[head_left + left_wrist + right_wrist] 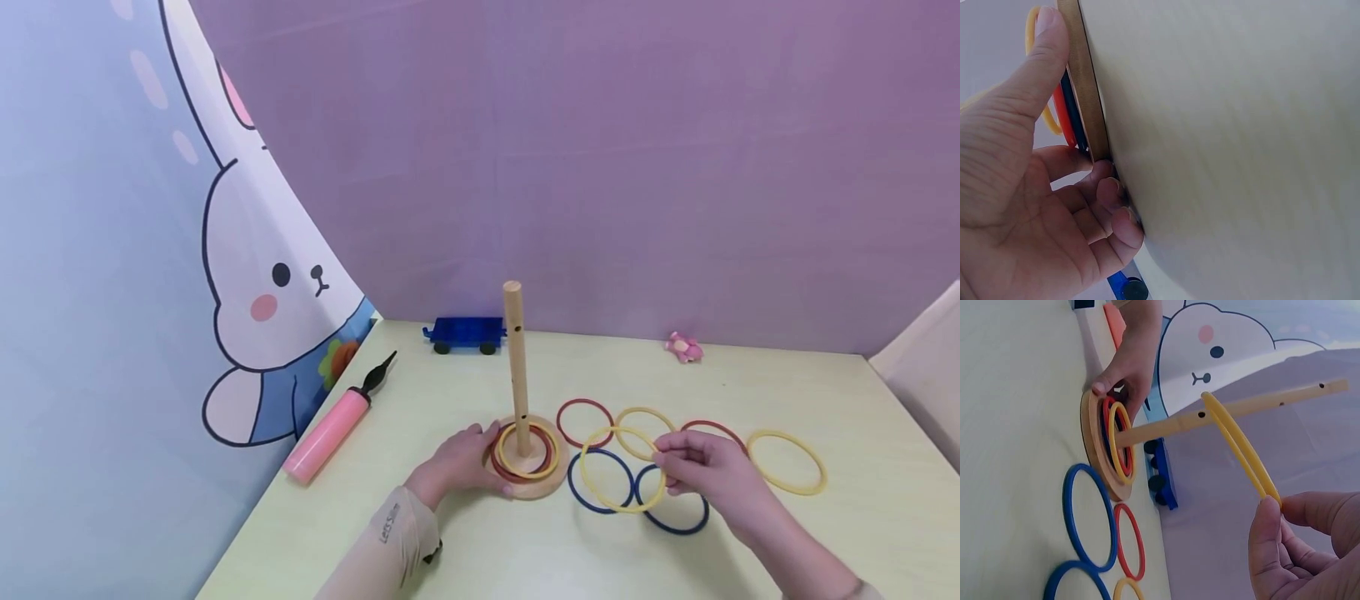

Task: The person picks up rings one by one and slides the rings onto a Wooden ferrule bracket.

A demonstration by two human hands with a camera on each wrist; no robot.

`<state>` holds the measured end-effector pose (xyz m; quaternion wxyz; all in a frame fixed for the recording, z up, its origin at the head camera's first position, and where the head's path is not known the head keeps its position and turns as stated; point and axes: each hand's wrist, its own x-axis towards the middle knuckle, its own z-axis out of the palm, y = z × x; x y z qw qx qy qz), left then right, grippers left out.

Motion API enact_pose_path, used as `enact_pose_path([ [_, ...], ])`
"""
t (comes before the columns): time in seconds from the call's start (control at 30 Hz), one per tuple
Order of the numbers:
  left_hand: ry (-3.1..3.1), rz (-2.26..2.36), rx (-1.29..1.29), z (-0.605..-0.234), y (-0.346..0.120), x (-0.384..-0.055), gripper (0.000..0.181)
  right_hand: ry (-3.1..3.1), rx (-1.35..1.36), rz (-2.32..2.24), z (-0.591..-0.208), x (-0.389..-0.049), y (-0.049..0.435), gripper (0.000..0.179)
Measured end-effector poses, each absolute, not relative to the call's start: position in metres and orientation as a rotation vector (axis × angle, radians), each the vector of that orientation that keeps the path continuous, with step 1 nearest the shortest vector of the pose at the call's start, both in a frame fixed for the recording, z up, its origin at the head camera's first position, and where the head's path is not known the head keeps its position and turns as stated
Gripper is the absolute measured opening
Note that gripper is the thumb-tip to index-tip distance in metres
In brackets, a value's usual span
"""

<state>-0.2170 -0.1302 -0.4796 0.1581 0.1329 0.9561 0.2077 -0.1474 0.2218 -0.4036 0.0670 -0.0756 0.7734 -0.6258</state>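
Note:
A wooden post (517, 367) stands upright on a round wooden base (536, 488). Around the foot of the post lie a yellow ring (556, 457), a red ring (1105, 407) and a dark blue ring (1072, 109). My left hand (467, 460) grips the left edge of the base, thumb along the rim and fingers curled at its side. To the right of the post, my right hand (705, 467) pinches another yellow ring (583, 475) between thumb and fingers. That ring is raised and tilted above the rings on the table.
On the table (862, 550) to the right lie two blue rings (572, 492), two red rings (558, 417) and two yellow rings (825, 479). Behind are a blue toy wagon (468, 332) and a small pink toy (684, 347). A pink hand pump (327, 437) lies at the left.

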Motion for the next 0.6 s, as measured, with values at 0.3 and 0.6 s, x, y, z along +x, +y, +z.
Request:
enact_pose_path([
  [0.3, 2.740, 0.577, 0.372, -0.481, -0.131, -0.217, 0.115, 2.268, -0.321, -1.867, -0.390, -0.152, 0.193, 0.031],
  [0.6, 2.740, 0.571, 0.362, -0.482, -0.131, -0.218, 0.114, 2.208, -0.353, -1.877, -0.384, -0.158, 0.167, 0.032],
])
